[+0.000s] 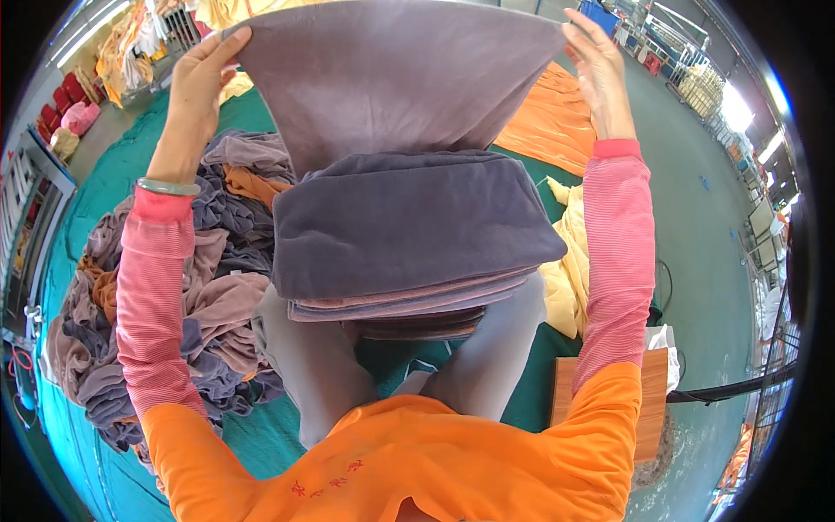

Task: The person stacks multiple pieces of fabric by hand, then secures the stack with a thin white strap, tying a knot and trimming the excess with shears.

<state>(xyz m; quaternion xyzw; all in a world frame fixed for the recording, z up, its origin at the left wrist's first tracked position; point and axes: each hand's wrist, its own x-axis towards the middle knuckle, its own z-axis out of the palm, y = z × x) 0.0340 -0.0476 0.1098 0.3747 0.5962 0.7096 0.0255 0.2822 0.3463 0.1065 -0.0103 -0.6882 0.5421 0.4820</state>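
A grey-mauve cloth (pixel 398 78) is spread out at the top of the head view, held up by its two upper corners. My left hand (pixel 203 85) pinches the left corner between thumb and fingers. At the right corner is my right hand (pixel 595 72), its fingertips against the cloth's edge and other fingers spread. Below the raised cloth, a stack of folded dark grey and mauve cloths (pixel 417 225) lies before me, above my knees. The raised cloth's lower part passes behind this stack and is hidden.
Rumpled grey, mauve and brown cloths (pixel 222 307) are heaped at left on a green sheet (pixel 261 437). Orange cloth (pixel 554 124) and pale yellow cloth (pixel 567 280) lie at right. A wooden board (pixel 652 404) is beside my right elbow. Racks (pixel 698 85) stand farther off.
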